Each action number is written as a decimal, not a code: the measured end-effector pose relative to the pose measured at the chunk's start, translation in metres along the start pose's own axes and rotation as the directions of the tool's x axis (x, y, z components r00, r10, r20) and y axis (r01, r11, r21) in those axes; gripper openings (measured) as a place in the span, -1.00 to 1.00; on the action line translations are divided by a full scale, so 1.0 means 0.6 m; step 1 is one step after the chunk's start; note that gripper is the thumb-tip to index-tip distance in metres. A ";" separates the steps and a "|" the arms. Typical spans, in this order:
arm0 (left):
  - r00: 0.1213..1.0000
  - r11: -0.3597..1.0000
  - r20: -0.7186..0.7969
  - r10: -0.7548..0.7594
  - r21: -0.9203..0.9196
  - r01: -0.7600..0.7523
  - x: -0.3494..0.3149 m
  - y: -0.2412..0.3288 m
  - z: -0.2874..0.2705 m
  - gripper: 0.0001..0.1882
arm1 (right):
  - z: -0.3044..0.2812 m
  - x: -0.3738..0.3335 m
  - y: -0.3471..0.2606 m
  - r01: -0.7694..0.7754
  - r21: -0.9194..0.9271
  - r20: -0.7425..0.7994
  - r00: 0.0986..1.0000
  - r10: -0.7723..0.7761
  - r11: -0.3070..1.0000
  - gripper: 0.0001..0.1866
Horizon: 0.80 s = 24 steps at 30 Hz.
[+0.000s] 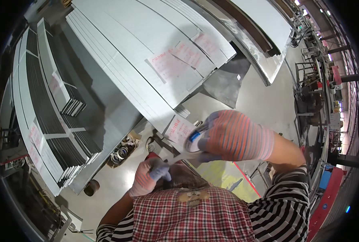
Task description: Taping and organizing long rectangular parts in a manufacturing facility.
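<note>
My right hand (240,137), in a striped work glove with grey fingers, grips a roll of tape (192,142) with a blue patch inside its core. A pale strip of tape (178,157) runs from the roll toward my left hand (146,176). That hand wears a matching glove and pinches the strip's end in front of my checked apron (193,218). Just beyond the roll, a white paper label with red writing (178,128) lies at the near corner of a large stack of long white panels (119,44). More red-marked labels (173,60) lie on the panels' ends.
To the left, bundles of white and dark strips (52,117) lie on a grey table (115,121). A box of tape rolls (121,154) and a small can (91,187) stand on the floor. Another panel-laden table (274,66) is at the far right, with machinery (308,101) beyond.
</note>
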<state>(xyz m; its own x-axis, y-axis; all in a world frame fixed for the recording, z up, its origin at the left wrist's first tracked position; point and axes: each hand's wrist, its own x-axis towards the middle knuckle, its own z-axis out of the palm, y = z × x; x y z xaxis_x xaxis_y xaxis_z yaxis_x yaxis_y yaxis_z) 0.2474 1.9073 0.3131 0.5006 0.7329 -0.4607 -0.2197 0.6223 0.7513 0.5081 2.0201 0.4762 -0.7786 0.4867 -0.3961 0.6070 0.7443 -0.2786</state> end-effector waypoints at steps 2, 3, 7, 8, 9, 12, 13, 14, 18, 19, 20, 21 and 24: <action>0.998 0.995 0.046 -0.042 -0.085 0.046 -0.015 -0.001 0.005 -0.73 | 0.009 -0.004 0.028 -0.043 -0.010 0.000 0.999 0.043 0.999 -0.79; 0.998 0.995 0.039 -0.054 -0.084 0.057 -0.015 -0.005 0.007 -0.73 | 0.018 0.000 0.044 -0.085 -0.031 0.003 0.996 0.085 0.996 -0.72; 0.976 0.959 -0.089 -0.201 -0.220 0.178 0.037 -0.032 0.013 -0.74 | 0.077 0.024 0.093 -0.221 -0.064 0.041 0.974 0.224 0.973 -0.60; 0.986 0.973 -0.041 -0.164 -0.168 0.155 0.033 -0.028 0.012 -0.72 | 0.069 0.021 0.078 -0.235 -0.138 0.026 0.970 0.241 0.962 -0.61; 0.992 0.985 0.011 -0.129 -0.118 0.130 0.029 -0.023 0.011 -0.71 | 0.048 0.007 0.056 -0.224 -0.132 0.032 0.973 0.230 0.965 -0.61; 0.990 0.998 0.126 -0.060 0.014 0.059 -0.002 0.018 0.005 -0.67 | -0.003 -0.022 0.019 -0.258 -0.238 0.060 0.958 0.280 0.936 -0.65; 0.982 0.997 0.184 -0.051 0.064 0.040 -0.010 0.028 0.006 -0.66 | -0.007 -0.017 0.032 -0.283 -0.220 0.060 0.951 0.302 0.934 -0.67; 0.986 0.991 0.151 -0.071 0.124 0.052 0.000 0.031 0.005 -0.68 | -0.013 -0.013 0.047 -0.327 -0.210 0.059 0.936 0.346 0.921 -0.69; 0.988 0.985 -0.030 -0.153 -0.080 0.150 0.056 -0.049 -0.016 -0.69 | 0.172 0.011 0.224 -0.411 -0.086 0.032 0.909 0.415 0.908 -0.59; 0.989 0.987 -0.044 -0.140 -0.082 0.137 0.067 -0.068 -0.024 -0.69 | 0.191 0.029 0.217 -0.386 -0.024 0.032 0.922 0.387 0.922 -0.58; 0.993 0.994 -0.063 -0.097 0.045 0.100 0.073 -0.089 -0.029 -0.70 | 0.208 0.039 0.203 -0.362 0.039 0.037 0.932 0.361 0.931 -0.57; 0.996 0.983 -0.077 -0.054 0.173 0.067 0.083 -0.119 -0.037 -0.70 | 0.234 0.049 0.218 -0.352 0.033 0.038 0.936 0.350 0.936 -0.57; 0.982 0.913 -0.118 0.147 0.399 -0.089 0.131 -0.218 -0.080 -0.72 | 0.337 0.077 0.244 -0.287 0.205 -0.191 0.926 0.326 0.936 -0.60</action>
<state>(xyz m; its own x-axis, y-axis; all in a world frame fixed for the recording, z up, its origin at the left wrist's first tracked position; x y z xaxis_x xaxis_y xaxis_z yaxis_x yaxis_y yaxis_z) 0.2754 1.8965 0.1559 0.3600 0.8439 -0.3977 0.0894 0.3931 0.9151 0.5934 2.0590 0.2404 -0.5531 0.7810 -0.2902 0.8244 0.4626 -0.3262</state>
